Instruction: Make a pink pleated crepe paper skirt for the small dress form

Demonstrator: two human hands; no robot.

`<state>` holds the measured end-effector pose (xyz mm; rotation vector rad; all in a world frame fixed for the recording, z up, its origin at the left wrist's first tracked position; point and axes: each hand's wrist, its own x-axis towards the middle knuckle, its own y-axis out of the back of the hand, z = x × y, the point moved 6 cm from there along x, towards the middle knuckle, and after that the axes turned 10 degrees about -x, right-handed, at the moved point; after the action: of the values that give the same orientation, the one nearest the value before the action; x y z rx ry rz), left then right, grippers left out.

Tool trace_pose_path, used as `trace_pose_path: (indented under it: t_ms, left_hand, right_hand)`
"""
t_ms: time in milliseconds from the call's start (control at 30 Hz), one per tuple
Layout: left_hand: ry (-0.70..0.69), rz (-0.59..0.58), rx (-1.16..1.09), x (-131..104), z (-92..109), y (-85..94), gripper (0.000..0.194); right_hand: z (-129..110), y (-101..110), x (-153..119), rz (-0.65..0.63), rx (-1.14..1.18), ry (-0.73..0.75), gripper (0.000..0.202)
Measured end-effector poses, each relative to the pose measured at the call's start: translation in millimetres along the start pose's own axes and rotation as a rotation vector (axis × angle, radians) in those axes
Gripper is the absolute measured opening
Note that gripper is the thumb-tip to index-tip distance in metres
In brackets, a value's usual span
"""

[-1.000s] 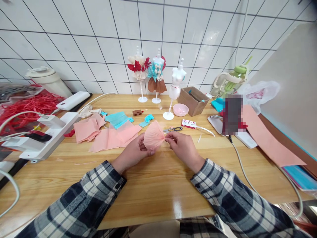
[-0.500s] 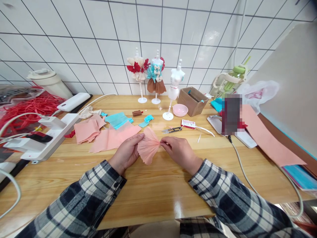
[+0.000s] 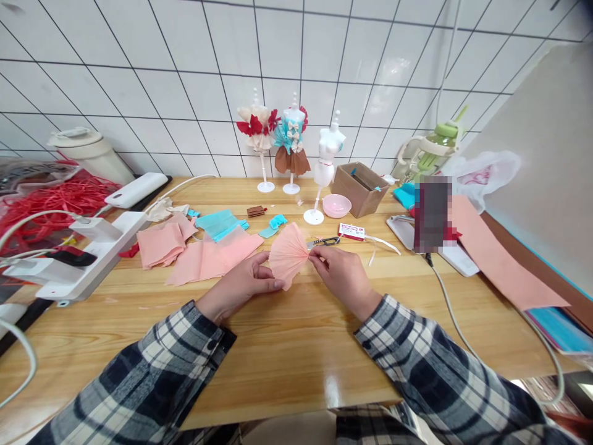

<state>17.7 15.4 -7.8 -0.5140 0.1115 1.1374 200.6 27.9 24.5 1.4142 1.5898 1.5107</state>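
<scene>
A pleated fan of pink crepe paper (image 3: pixel 289 254) is held above the table, spread toward the left. My right hand (image 3: pixel 343 277) pinches its gathered point between thumb and fingertips. My left hand (image 3: pixel 241 283) grips the lower left edge, thumb in front and fingers behind the paper. Just behind the fan lie thread snips (image 3: pixel 327 241), partly covered by it. Flat pink crepe pieces (image 3: pixel 217 258) and blue crepe pieces (image 3: pixel 221 225) rest on the table to the left. A small blue scrap (image 3: pixel 274 226) lies behind the fan.
At the back stand two small mannequins in paper outfits, a bare white mannequin (image 3: pixel 327 162), a pink bowl (image 3: pixel 336 206) and a cardboard box (image 3: pixel 362 188). A power strip (image 3: pixel 95 256) with cables sits left. On the right are a phone (image 3: pixel 433 213) and a long pink paper strip (image 3: pixel 504 259).
The paper fan has moved slightly right and up and turned, with its point now higher. My left hand has shifted its grip from the upper left edge to the lower edge.
</scene>
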Motion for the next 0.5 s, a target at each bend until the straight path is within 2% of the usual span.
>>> trace_pose_path:
  t_ms: [100,333,500]
  left_hand:
    - [0.010,0.037,0.032,0.8,0.8,8.4,0.072]
    - [0.038,0.043,0.092,1.6,1.1,10.5,0.071]
    - [0.023,0.045,-0.002,0.8,2.9,11.4,0.070]
  right_hand:
    - [4.7,0.7,1.2,0.011,-0.014,-0.013,0.020]
    - [11.1,2.2,3.3,0.026,-0.028,-0.029,0.020]
    - [10.7,2.9,3.0,0.038,-0.033,-0.024,0.020]
